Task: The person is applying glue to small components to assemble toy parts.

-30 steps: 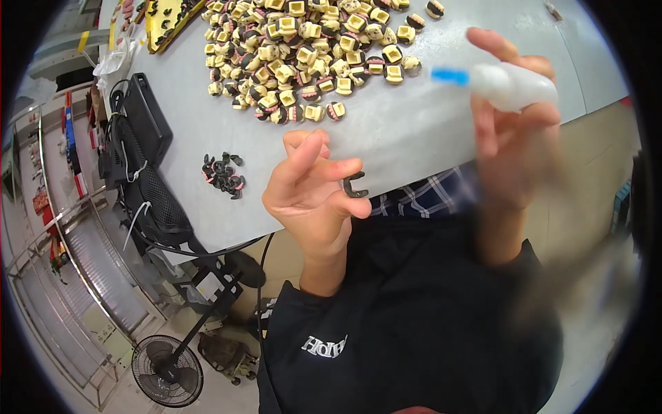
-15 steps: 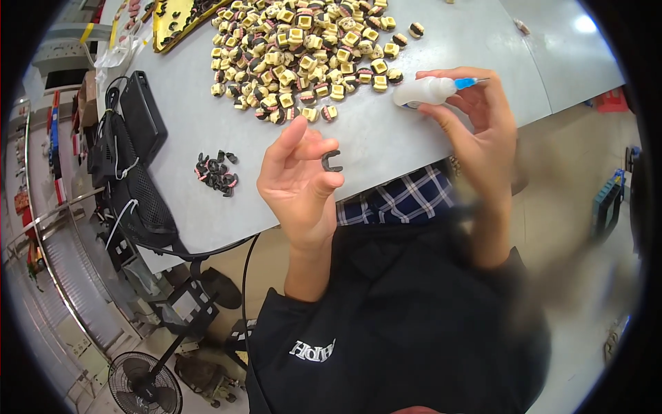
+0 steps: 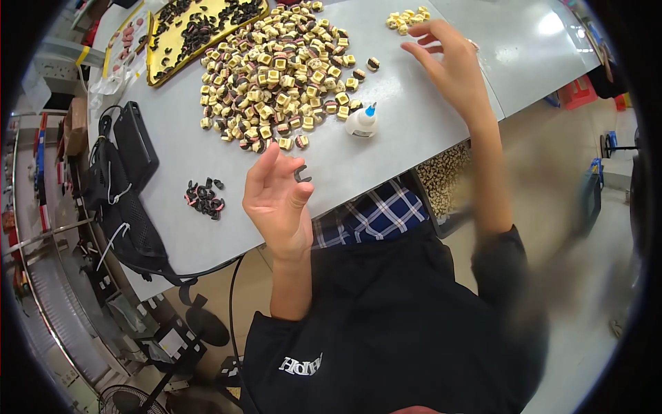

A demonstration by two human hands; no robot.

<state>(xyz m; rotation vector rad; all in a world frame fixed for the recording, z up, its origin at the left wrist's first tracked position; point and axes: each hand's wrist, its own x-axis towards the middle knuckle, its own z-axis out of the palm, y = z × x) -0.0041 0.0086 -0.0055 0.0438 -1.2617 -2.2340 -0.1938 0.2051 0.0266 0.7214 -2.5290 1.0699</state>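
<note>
Between thumb and fingers, my left hand (image 3: 277, 196) pinches a small black C-shaped piece (image 3: 301, 174) above the near part of the table. A white squeeze bottle (image 3: 362, 123) with a blue needle tip stands upright on the tabletop, beside the heap. My right hand (image 3: 452, 65) is stretched out at the far right, thumb and fingers apart with nothing visible in it. Just beyond its fingertips lies a small pile of pale yellow pieces (image 3: 398, 22). The big heap of small yellow, black and pink pieces (image 3: 276, 76) spreads over the middle of the table.
A yellow tray (image 3: 160, 56) of loose black parts lies at the far left. Nearer are a black-and-pink cluster of pieces (image 3: 205, 200), a black flat box (image 3: 135, 146) and a mesh pouch (image 3: 131, 221) with cables. Below the table edge sits a bin of small pale pieces (image 3: 445, 179).
My right hand has set the squeeze bottle down and moved away to the far right, its fingers apart. My left hand keeps the black piece. The view has shifted, bringing the pale yellow pile into sight.
</note>
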